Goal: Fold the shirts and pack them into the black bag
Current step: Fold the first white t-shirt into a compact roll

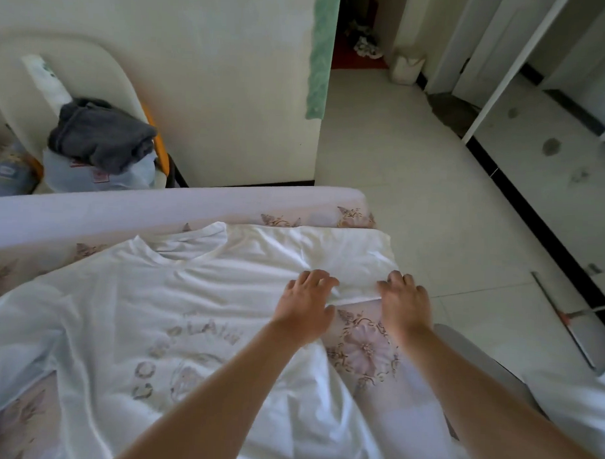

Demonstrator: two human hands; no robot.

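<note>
A white T-shirt (147, 313) with a faint printed design lies spread flat on the floral bed sheet (362, 348), neck toward the far bed edge. Its right sleeve (344, 261) points toward the bed's corner. My left hand (307, 301) rests palm down where that sleeve joins the body, with its fingers on the cloth. My right hand (403, 301) presses the sleeve's lower hem, fingertips bent onto the fabric. Neither hand lifts any cloth. No black bag is in view.
A white chair (104, 74) beyond the bed holds a grey garment (98, 133) on plastic bags. White tiled floor (416, 171) lies to the right, with a mop (572, 324) on it. Another white cloth (573, 403) lies at the right edge.
</note>
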